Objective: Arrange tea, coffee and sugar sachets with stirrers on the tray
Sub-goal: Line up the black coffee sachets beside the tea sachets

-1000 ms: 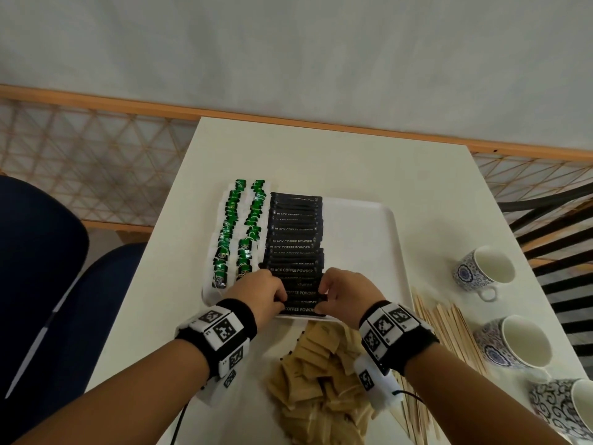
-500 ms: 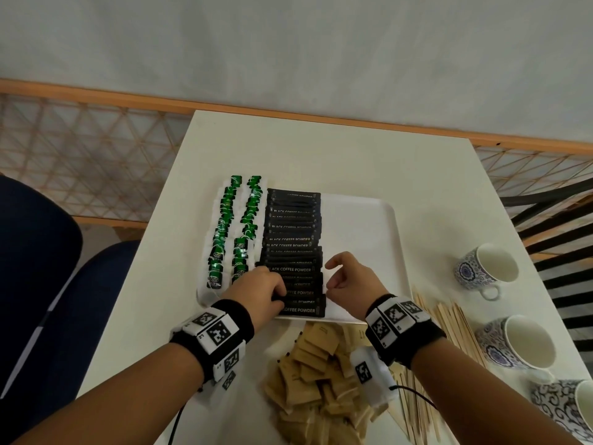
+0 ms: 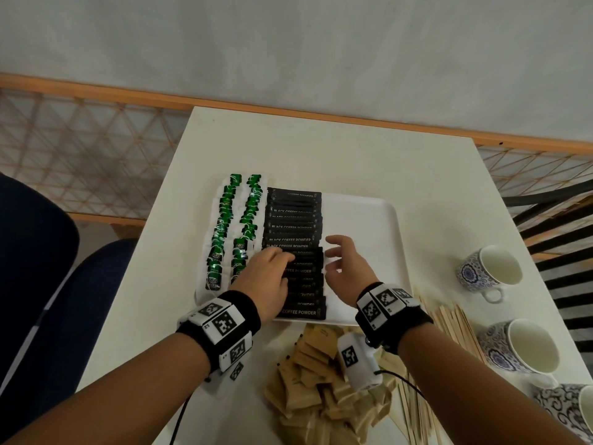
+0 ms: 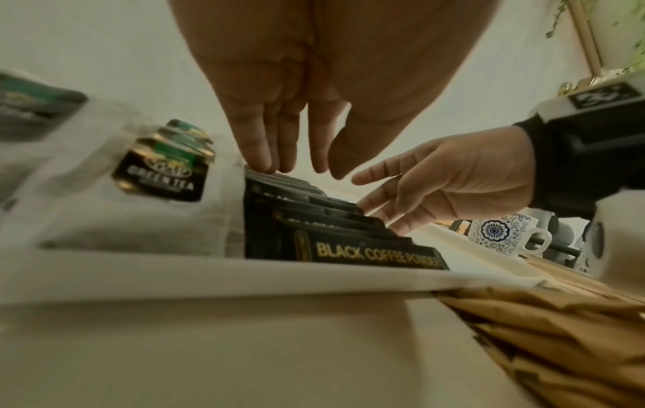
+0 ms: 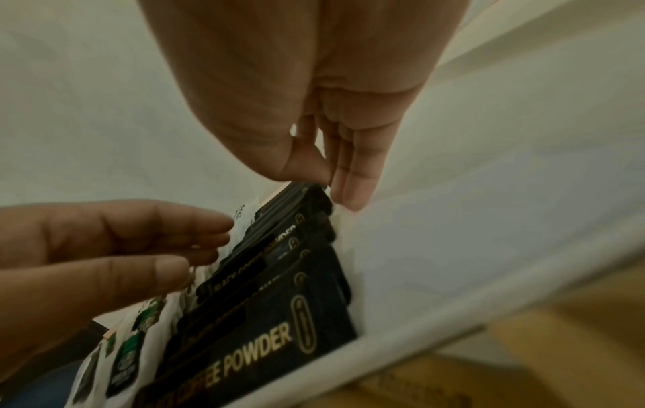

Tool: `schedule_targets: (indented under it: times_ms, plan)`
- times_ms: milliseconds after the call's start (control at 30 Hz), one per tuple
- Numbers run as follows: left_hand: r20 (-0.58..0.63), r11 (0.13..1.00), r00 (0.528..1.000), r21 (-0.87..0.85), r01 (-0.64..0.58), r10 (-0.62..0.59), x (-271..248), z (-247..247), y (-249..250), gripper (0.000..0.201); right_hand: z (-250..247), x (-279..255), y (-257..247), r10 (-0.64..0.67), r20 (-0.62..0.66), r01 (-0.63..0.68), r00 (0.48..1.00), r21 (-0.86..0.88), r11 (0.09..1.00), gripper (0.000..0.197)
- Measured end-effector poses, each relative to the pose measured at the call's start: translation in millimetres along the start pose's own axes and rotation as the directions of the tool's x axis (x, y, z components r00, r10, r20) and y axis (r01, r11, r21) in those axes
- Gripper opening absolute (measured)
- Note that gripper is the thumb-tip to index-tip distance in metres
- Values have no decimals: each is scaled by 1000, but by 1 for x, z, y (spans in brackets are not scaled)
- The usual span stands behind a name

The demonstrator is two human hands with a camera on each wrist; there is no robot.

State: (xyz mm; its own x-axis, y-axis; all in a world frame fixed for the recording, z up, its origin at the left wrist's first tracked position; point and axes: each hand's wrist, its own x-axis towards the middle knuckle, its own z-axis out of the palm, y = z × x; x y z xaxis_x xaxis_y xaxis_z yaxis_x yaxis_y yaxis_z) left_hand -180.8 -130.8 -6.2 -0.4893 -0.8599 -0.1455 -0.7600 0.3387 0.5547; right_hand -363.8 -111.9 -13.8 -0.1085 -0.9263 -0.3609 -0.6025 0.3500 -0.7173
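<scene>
A white tray (image 3: 362,220) holds two columns of green tea sachets (image 3: 231,220) and one overlapping column of black coffee sachets (image 3: 293,226). My left hand (image 3: 272,268) lies with straight fingers on the left side of the coffee column (image 4: 314,209). My right hand (image 3: 340,258) hovers with relaxed, spread fingers at the column's right edge (image 5: 314,215), its fingertips touching the sachet ends. Brown sugar sachets (image 3: 321,380) lie heaped on the table in front of the tray. Wooden stirrers (image 3: 449,319) lie to the right of the tray.
The right half of the tray is bare. Three blue-patterned cups (image 3: 487,271) stand along the table's right edge. A dark blue chair (image 3: 48,284) is at the left, and a wooden rail with lattice runs behind the table (image 3: 321,149).
Both hands slid away from me along the coffee column, from its near end to its middle. The right hand uncurled from the sachets and now spreads open.
</scene>
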Motion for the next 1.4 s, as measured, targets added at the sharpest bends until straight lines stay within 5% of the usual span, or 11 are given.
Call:
schedule_targets:
  times_ms: [333, 867, 1067, 1400]
  plan:
    - [248, 966, 966, 256, 13, -79, 8, 18, 7, 64, 1, 14, -6, 70, -67, -68, 995, 27, 997, 58]
    - [277, 970, 958, 242, -1, -68, 3, 18, 6, 63, 7, -11, 22, 180, 71, -187, 981, 119, 975, 55]
    - [277, 978, 960, 209, -15, -44, 4, 17, 9, 63, -15, 10, 12, 165, -73, -156, 984, 110, 982, 55]
    - [252, 980, 967, 197, -31, -20, 5, 20, 8, 62, -10, 75, -25, 163, -83, -144, 983, 195, 970, 68]
